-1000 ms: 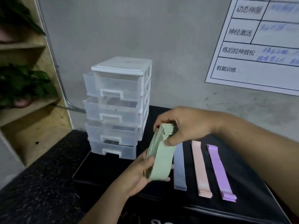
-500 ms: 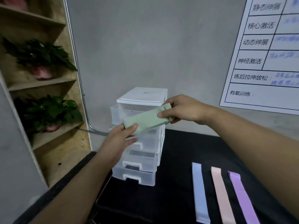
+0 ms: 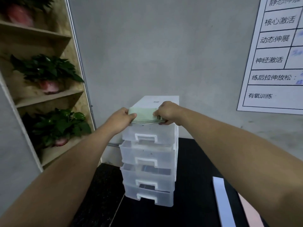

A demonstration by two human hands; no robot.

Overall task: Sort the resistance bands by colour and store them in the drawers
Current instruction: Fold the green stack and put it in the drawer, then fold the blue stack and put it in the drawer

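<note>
Grey wall behind, black table (image 3: 193, 177) below. Clear four-drawer unit (image 3: 148, 161) stands on the table against the wall. Green bands (image 3: 142, 114), one folded stack, are at the unit's front top edge, just above the top drawer (image 3: 146, 133) handle. Can't tell if the stack rests on the lid or sits in the drawer opening. Left hand (image 3: 120, 118) grips the stack's left end, thumb on top, other fingers hidden. Right hand (image 3: 167, 113) grips the right end, fingers curled over it. Blue band (image 3: 221, 199) lies flat on the table right of the unit, pink band (image 3: 247, 212) just beside it at the frame corner. Wood shelf (image 3: 49, 97) with potted plants (image 3: 47, 68) on the left, chart (image 3: 275, 63) on the wall at right.
</note>
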